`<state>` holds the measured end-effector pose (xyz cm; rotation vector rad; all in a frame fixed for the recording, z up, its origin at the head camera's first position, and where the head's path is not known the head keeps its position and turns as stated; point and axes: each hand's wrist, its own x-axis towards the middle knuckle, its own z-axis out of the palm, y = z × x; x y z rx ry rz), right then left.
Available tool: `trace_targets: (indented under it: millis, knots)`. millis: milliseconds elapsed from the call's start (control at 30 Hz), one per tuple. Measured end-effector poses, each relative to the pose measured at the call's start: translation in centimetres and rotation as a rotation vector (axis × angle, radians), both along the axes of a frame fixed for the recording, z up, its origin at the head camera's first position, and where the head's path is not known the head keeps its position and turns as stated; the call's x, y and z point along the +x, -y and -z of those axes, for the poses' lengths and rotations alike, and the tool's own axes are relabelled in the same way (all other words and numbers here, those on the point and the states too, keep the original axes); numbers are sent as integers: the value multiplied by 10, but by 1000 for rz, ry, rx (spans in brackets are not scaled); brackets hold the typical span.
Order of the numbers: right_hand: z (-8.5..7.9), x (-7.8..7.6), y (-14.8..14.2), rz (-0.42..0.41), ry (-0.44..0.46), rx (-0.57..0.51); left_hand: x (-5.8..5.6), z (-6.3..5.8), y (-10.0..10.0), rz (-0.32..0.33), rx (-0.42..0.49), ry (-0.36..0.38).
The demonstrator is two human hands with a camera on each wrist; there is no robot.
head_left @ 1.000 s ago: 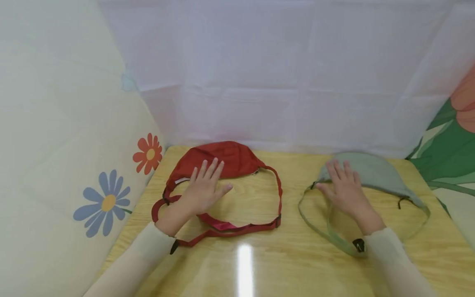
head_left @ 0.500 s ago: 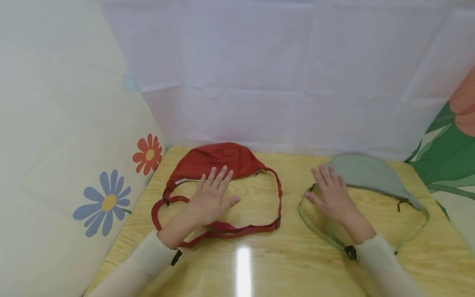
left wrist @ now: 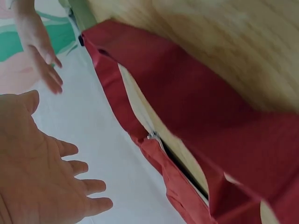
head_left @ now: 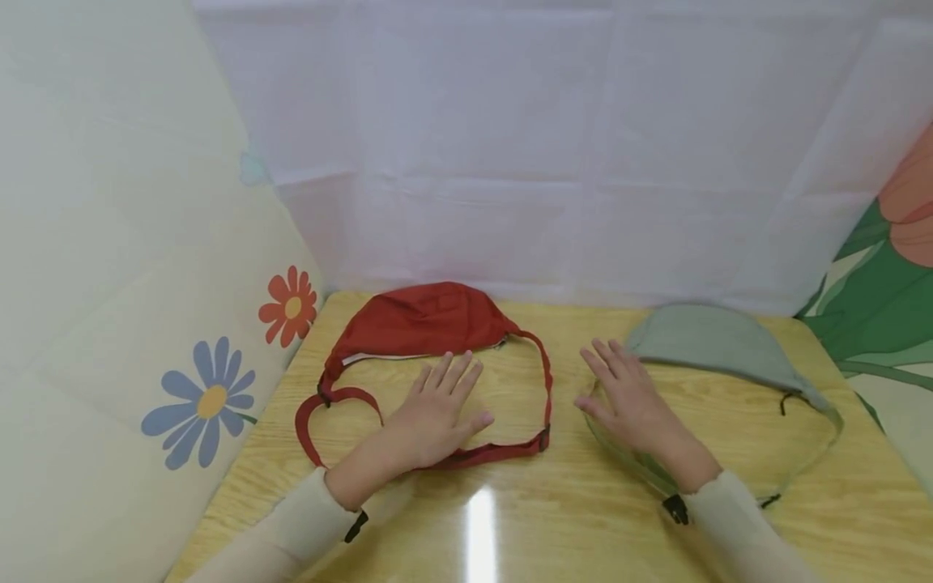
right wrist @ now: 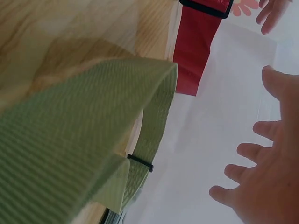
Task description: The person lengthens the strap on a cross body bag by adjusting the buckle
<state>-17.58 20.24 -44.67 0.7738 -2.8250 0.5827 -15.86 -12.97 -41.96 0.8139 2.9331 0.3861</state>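
A red waist bag [head_left: 430,318] lies at the back left of the table, its strap looped toward the front. My left hand [head_left: 435,417] is over that strap with fingers straight and spread, holding nothing; in the left wrist view the palm stands apart from the red strap [left wrist: 163,70]. At the back right lies a grey-green waist bag [head_left: 717,340], with its green strap [right wrist: 79,126] looped forward. My right hand [head_left: 628,401] is above the left part of that loop, fingers extended and grasping nothing. Parts of both straps are hidden under the hands and forearms.
The wooden table [head_left: 568,518] carries both bags. A white cloth [head_left: 466,162] hangs behind it, and flowered cloths flank it left and right. Black buckles [head_left: 676,508] lie near the right sleeve, and another buckle [head_left: 355,526] shows beside the left sleeve.
Both hands have drawn back from the bags toward the front and moved closer together: the left one rightward, the right one leftward. The bags stay in place.
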Motion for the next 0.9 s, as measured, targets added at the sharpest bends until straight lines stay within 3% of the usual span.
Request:
trace_targets:
  millis: [267, 400, 700, 900]
  knots:
    - [4, 4, 9, -98, -57, -14, 9, 5, -15, 41, -20, -3]
    - [6, 7, 13, -140, -44, -40, 11, 9, -20, 58, -29, 4]
    - [14, 9, 19, -198, -69, -36, 19, 15, -29, 79, -10, 41]
    - [18, 10, 22, -230, -58, -18, 20, 23, -37, 83, -43, 19]
